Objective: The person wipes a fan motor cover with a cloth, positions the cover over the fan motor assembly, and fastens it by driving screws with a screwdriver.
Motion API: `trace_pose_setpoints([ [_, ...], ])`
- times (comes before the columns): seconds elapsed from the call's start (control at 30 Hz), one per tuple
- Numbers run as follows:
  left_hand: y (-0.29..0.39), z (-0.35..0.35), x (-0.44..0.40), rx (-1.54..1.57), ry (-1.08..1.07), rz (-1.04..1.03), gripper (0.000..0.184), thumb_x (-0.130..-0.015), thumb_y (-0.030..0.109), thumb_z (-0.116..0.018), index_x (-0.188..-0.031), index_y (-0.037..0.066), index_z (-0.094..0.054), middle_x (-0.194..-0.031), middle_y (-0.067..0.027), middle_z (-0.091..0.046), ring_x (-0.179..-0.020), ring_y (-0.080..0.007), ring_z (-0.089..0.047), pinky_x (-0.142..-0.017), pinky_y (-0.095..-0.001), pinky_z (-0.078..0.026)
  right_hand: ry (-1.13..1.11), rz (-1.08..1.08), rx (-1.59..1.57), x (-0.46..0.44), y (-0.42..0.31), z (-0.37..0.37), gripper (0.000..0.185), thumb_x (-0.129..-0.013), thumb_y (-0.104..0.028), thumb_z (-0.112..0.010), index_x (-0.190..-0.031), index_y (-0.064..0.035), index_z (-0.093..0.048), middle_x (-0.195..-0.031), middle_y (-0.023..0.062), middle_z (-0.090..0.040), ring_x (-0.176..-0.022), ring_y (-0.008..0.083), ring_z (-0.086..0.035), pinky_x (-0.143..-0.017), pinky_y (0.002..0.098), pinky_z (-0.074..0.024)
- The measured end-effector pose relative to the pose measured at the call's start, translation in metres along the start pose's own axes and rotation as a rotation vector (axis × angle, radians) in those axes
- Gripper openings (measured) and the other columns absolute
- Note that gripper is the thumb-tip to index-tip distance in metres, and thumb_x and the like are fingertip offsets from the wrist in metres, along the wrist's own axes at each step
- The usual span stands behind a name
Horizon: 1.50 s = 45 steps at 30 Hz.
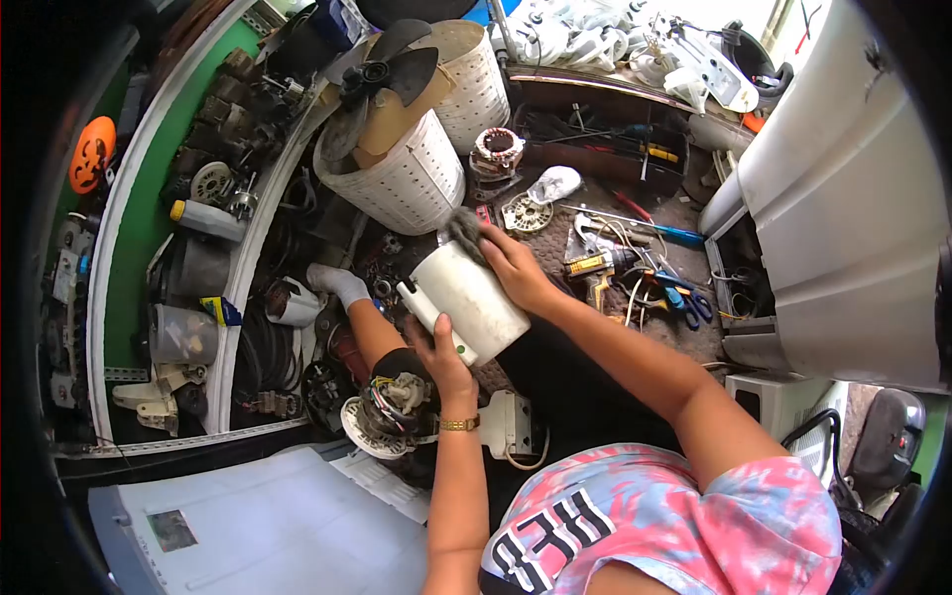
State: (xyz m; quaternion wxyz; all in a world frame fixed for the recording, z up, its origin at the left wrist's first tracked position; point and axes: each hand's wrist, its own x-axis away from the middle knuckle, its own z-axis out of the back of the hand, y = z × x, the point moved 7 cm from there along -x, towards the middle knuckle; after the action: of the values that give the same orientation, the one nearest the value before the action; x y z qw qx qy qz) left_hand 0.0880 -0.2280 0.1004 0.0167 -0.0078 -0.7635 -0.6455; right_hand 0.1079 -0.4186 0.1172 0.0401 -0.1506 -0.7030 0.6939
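Observation:
My left hand (446, 364) grips the lower left side of a scuffed white plastic cylindrical housing (474, 302), which is tilted above my lap. A dark grey rag (464, 235) is under the fingers of my right hand (516, 266), pressed against the far end of the housing. Below my left wrist lies a motor with loose wires on a round white vented cover (382, 421). Beside it is a white plastic base part (508, 424) with a cord.
On the floor ahead lie a yellow drill (593, 266), blue-handled scissors (691, 305), a stator (497, 151) and screwdrivers. White perforated baskets (407, 183) stand beyond, one holding a fan blade (382, 71). Shelves (149, 129) of motor parts line the left; a large grey panel (853, 188) stands right.

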Motion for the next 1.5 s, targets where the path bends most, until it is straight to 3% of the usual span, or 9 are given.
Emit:
trace_pose_setpoints([
  [0.17, 0.01, -0.024, -0.006, 0.025, -0.159, 0.075, 0.056, -0.089, 0.022, -0.063, -0.135, 0.0, -0.041, -0.127, -0.0135, -0.05, -0.113, -0.0218, -0.051, -0.097, -0.0329, -0.041, -0.072, 0.352, 0.625, 0.104, -0.063, 0.002, 0.032, -0.082, -0.013, -0.064, -0.113, -0.0077, -0.057, -0.145, 0.014, -0.044, -0.137, 0.0411, -0.034, -0.106, 0.0552, -0.0319],
  [0.33, 0.048, -0.057, 0.009, -0.319, -0.324, -0.114, 0.054, -0.09, 0.015, -0.062, -0.136, -0.002, -0.04, -0.126, -0.0131, -0.052, -0.11, -0.0208, -0.052, -0.096, -0.0335, -0.042, 0.027, 0.44, 0.765, 0.034, -0.094, 0.007, 0.033, -0.086, -0.02, -0.063, -0.115, -0.0063, -0.056, -0.141, 0.0132, -0.046, -0.135, 0.0449, -0.033, -0.103, 0.0577, -0.0339],
  [0.53, 0.032, -0.044, 0.01, -0.214, -0.304, -0.143, 0.057, -0.089, 0.021, -0.061, -0.137, -0.001, -0.039, -0.127, -0.0127, -0.05, -0.111, -0.0198, -0.051, -0.096, -0.0329, -0.041, -0.014, 0.025, 0.534, 0.0, -0.078, 0.022, 0.028, -0.088, -0.028, -0.063, -0.101, -0.0028, -0.065, -0.098, 0.0147, -0.068, -0.091, 0.0368, -0.064, -0.083, 0.0436, -0.0486],
  [0.67, 0.012, -0.028, 0.0, 0.045, -0.252, 0.055, 0.057, -0.088, 0.024, -0.059, -0.137, 0.002, -0.041, -0.126, -0.011, -0.051, -0.111, -0.0199, -0.052, -0.096, -0.0333, -0.042, 0.084, 0.157, -0.263, -0.006, 0.006, 0.036, 0.029, -0.095, -0.023, -0.059, -0.1, 0.005, -0.064, -0.081, -0.0002, -0.063, -0.073, 0.0055, -0.05, -0.063, 0.0236, -0.0438],
  [0.8, -0.025, -0.021, 0.012, 0.417, -0.261, 0.347, 0.065, -0.088, 0.031, -0.059, -0.143, 0.007, -0.034, -0.133, -0.011, -0.048, -0.114, -0.0257, -0.054, -0.097, -0.0404, -0.045, 0.039, -0.141, -0.459, -0.03, 0.049, 0.032, 0.032, -0.096, -0.027, -0.058, -0.094, 0.0045, -0.066, -0.075, -0.0004, -0.061, -0.068, 0.0066, -0.05, -0.058, 0.0261, -0.0428],
  [0.97, -0.001, -0.024, -0.001, 0.008, -0.224, 0.238, 0.053, -0.096, 0.025, -0.051, -0.144, 0.009, -0.036, -0.145, -0.012, -0.039, -0.13, -0.0278, -0.042, -0.107, -0.0409, -0.035, -0.013, 0.043, 0.34, -0.049, -0.038, 0.053, 0.035, -0.094, -0.029, -0.06, -0.084, 0.004, -0.067, -0.064, 0.0113, -0.063, -0.061, 0.0104, -0.054, -0.058, 0.0331, -0.0449],
  [1.1, 0.045, -0.064, -0.004, -0.407, -0.317, -0.413, 0.053, -0.1, 0.026, -0.047, -0.148, 0.01, -0.032, -0.149, -0.0207, -0.027, -0.138, -0.0323, -0.029, -0.111, -0.0428, -0.027, -0.082, 0.099, 0.563, -0.044, -0.074, 0.036, 0.034, -0.093, -0.031, -0.057, -0.103, 0.0014, -0.063, -0.092, 0.021, -0.065, -0.081, 0.0329, -0.063, -0.074, 0.0412, -0.0482],
  [1.23, 0.043, -0.084, 0.001, -0.502, -0.245, -0.431, 0.05, -0.1, 0.025, -0.046, -0.146, 0.009, -0.037, -0.147, -0.0227, -0.029, -0.137, -0.0346, -0.03, -0.112, -0.0443, -0.025, -0.024, 0.289, 0.543, -0.024, -0.061, 0.038, 0.035, -0.095, -0.026, -0.053, -0.12, -0.002, -0.055, -0.129, 0.0202, -0.055, -0.109, 0.0392, -0.057, -0.09, 0.0428, -0.0461],
  [1.5, 0.047, -0.098, -0.03, -0.644, -0.275, -0.49, 0.036, -0.095, 0.025, -0.053, -0.125, 0.005, -0.055, -0.113, -0.0128, -0.053, -0.106, -0.0288, -0.049, -0.095, -0.041, -0.038, -0.115, 0.496, 0.724, 0.104, -0.094, 0.02, 0.032, -0.08, -0.011, -0.063, -0.111, -0.0116, -0.061, -0.142, 0.0099, -0.047, -0.142, 0.0412, -0.025, -0.108, 0.0666, -0.0221],
])
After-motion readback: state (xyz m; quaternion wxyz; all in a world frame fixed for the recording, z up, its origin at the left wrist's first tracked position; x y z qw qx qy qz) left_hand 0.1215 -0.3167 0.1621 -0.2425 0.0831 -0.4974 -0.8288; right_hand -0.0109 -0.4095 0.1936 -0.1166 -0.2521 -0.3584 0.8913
